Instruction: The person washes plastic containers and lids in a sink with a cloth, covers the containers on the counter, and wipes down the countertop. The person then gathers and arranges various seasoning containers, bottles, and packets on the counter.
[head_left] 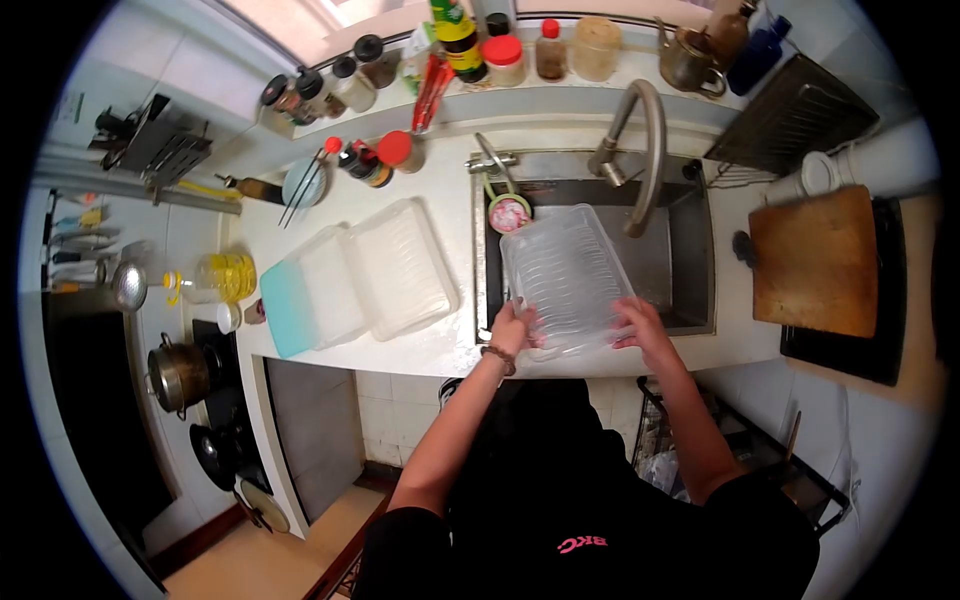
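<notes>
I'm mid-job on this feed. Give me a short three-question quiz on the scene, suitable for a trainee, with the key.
1. True or false: the left hand and right hand are both on the clear ribbed container, near its end closest to the person.

2. Where is the wooden cutting board?
A. To the left of the sink
B. To the right of the sink
C. Inside the sink

3. Fill in the blank: of the two plastic pieces lying on the counter, the one farther from the sink has a ____ end.

Key: 1. True; 2. B; 3. turquoise
</notes>
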